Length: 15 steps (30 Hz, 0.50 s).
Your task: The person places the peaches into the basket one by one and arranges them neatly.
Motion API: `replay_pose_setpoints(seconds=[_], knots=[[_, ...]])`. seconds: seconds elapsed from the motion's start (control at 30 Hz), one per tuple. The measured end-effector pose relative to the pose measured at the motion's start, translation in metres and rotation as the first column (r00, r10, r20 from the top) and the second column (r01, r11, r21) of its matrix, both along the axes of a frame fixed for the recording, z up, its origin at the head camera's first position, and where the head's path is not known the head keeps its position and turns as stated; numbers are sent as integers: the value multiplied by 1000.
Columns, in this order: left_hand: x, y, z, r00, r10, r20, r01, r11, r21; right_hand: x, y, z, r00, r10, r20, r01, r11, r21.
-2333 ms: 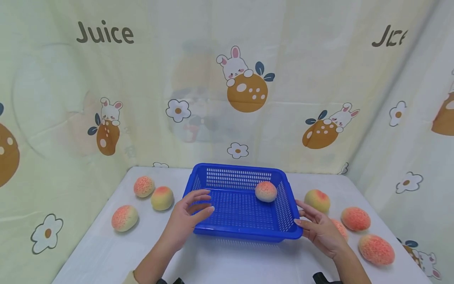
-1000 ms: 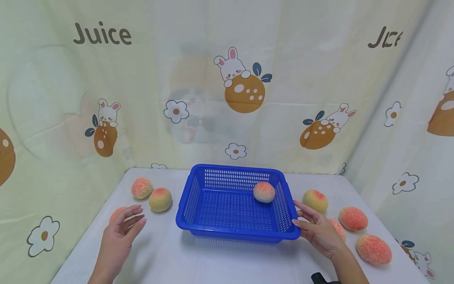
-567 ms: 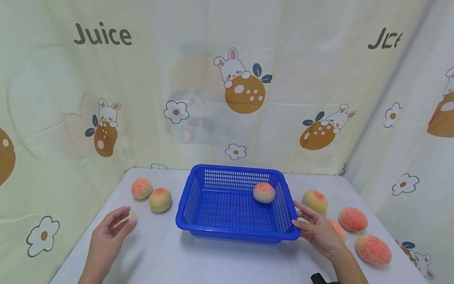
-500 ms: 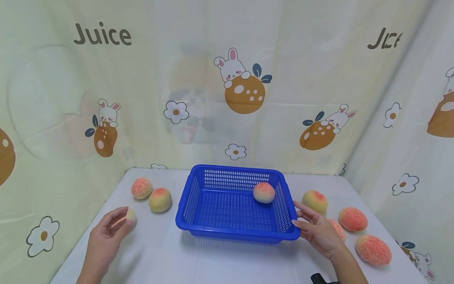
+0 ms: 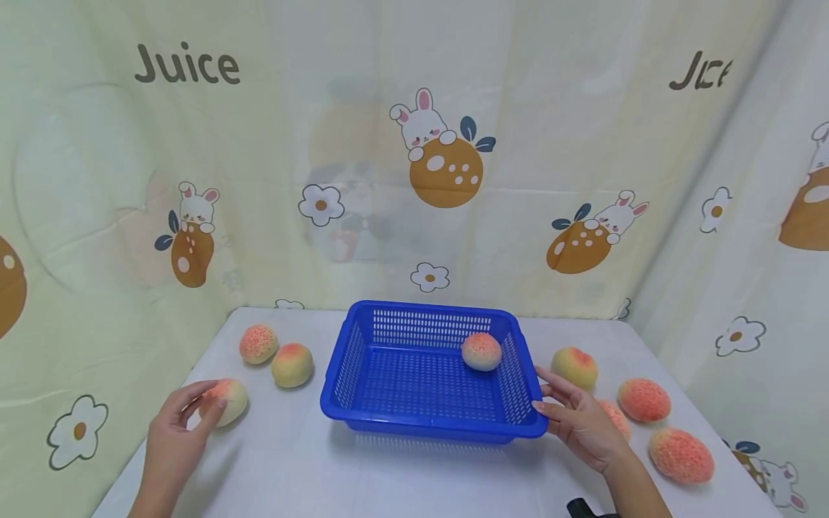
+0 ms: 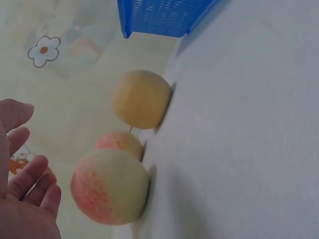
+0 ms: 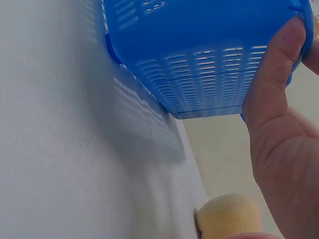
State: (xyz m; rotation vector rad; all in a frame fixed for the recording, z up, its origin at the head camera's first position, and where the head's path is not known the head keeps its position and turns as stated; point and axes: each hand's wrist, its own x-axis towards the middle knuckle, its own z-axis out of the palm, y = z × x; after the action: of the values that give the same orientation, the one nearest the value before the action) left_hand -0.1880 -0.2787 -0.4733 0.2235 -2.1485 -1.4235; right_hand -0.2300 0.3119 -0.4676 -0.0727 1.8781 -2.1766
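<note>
A blue plastic basket (image 5: 427,423) stands mid-table with one peach (image 5: 482,351) inside, near its right wall. My right hand (image 5: 586,424) grips the basket's right rim; in the right wrist view the thumb (image 7: 279,59) lies on the near side and other fingers go behind the rim. At the left, my left hand (image 5: 173,435) is beside a pale peach with a red blush (image 5: 234,401), its thumb and fingers spread around the near side. The left wrist view shows a gap between those loosely bent fingers (image 6: 35,179) and the peach.
Behind the left hand lie a speckled peach (image 5: 259,344) and a yellow peach (image 5: 292,365). Right of the basket are a yellow peach (image 5: 575,367), two red peaches (image 5: 644,400) and another red one (image 5: 617,417), partly hidden by my right hand. A printed curtain (image 5: 363,144) hangs behind the table.
My left hand has let go of the basket's left side and moved left to the pale peach, then slightly back, uncovering more of it. The right hand stays on the rim.
</note>
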Motion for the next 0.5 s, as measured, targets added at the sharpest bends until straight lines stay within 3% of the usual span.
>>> replay_pose_setpoints(seconds=[0.3, 0.5], knots=[[-5, -15, -9, 993, 16, 120, -17, 1000, 5, 0, -1, 0, 1000, -5, 10, 5, 1000, 0], [-7, -22, -13, 965, -35, 259, 50, 997, -52, 0, -1, 1, 1000, -15, 19, 15, 1000, 8]])
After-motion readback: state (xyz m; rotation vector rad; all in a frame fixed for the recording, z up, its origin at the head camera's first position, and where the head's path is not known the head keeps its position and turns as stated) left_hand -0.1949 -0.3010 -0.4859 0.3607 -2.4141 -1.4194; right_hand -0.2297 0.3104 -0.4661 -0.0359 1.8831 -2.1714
